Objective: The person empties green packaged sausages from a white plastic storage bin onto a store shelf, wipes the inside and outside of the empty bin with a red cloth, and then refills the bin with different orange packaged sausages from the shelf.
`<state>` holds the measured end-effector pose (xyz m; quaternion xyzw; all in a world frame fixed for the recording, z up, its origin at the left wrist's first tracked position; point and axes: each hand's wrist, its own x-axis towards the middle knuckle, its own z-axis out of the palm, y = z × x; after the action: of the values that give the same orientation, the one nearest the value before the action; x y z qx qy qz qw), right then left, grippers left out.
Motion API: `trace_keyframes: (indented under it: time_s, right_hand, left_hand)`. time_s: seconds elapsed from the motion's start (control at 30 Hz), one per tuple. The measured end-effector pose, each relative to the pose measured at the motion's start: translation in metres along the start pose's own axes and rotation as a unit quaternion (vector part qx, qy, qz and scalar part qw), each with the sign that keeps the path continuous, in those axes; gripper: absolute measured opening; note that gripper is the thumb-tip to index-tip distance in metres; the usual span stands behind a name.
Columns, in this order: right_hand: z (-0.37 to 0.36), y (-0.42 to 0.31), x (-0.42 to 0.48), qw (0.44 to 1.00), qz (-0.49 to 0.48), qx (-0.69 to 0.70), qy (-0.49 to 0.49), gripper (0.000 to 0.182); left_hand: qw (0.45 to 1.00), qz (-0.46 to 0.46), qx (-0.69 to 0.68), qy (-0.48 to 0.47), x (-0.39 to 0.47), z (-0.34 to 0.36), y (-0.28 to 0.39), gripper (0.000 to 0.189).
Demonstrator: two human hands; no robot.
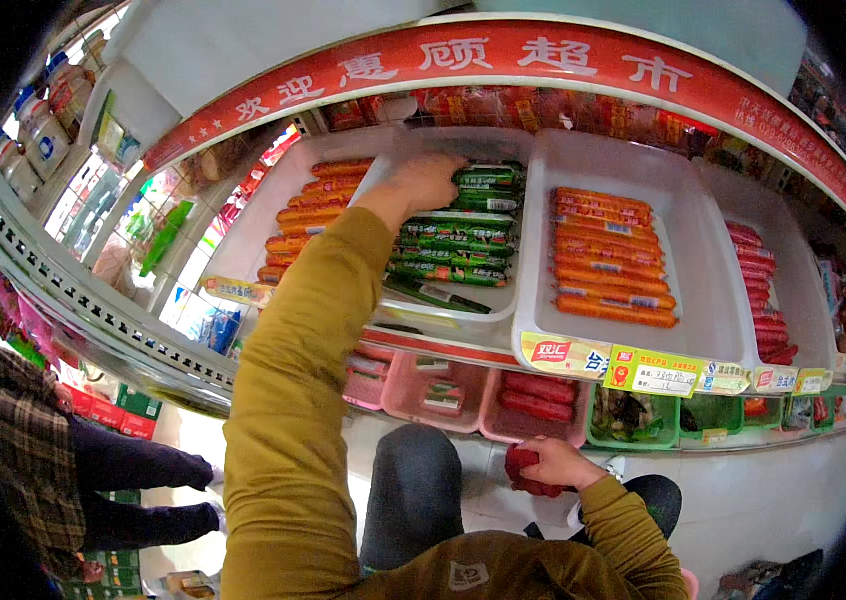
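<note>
My left hand [426, 182] reaches into a white plastic tray [460, 306] of green-wrapped sausages [460, 238]. Its curled fingers meet the left end of the upper sausages; whether they grip one is hidden. One green sausage [438, 292] lies aslant at the tray's front. Lower down, in front of the shelf, my right hand [561, 463] holds a bunched dark red cloth [524, 471]. A neighbouring white tray [700, 315] carries a stack of orange-wrapped sausages [610, 259]. More orange sausages [318, 202] lie in the tray left of my forearm, which partly covers them.
Pink baskets [430, 390] and green baskets [633, 420] line the lower shelf. Red-wrapped sausages [757, 292] fill a tray at right. Above runs a red sign board [460, 56] bearing writing. A person in a plaid coat [25, 442] stands at left, beside the metal shelf edge [92, 300].
</note>
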<state>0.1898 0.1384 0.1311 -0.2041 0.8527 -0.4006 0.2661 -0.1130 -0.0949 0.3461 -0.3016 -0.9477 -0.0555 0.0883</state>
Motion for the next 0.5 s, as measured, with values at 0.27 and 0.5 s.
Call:
trace_keyframes:
  time_s: [0.27, 0.5]
  right_hand:
    - [-0.010, -0.021, 0.000, 0.997, 0.050, 0.013, -0.064, 0.038]
    - [-0.007, -0.014, -0.003, 1.000, -0.001, 0.008, -0.025, 0.031]
  left_hand:
    - [1.000, 0.008, -0.021, 0.006, -0.011, -0.007, -0.005, 0.042]
    - [0.997, 0.074, 0.023, -0.031, -0.040, -0.020, 0.021, 0.036]
